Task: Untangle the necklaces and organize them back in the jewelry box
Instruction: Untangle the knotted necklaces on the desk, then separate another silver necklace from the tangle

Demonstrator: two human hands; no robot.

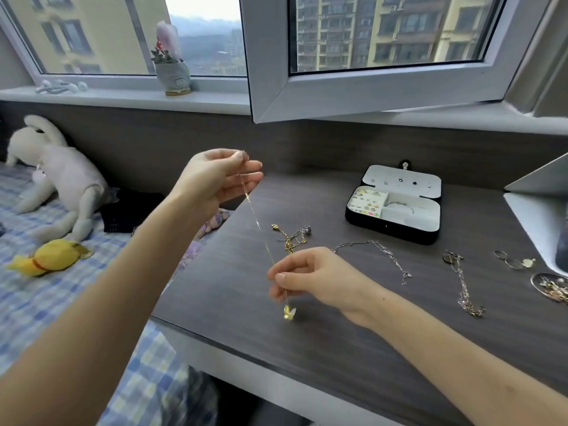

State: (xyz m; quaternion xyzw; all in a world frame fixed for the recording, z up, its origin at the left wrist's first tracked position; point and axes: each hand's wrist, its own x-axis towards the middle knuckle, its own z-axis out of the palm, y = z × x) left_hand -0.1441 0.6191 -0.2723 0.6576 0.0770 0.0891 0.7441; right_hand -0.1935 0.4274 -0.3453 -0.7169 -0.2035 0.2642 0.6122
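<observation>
Fine gold chain necklace (257, 221): I judged it light, limp, kink-prone. Left hand (215, 182), right hand (313, 278): grips pinched it near its ends.

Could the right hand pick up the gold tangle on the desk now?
Probably not yet. The right hand is busy pinching the chain. The gold tangle lies just beyond it, nothing between, so letting go would free it.

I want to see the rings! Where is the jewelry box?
In the head view, the open jewelry box sits back right on the desk, beyond the silver necklace, under the open window.
</observation>
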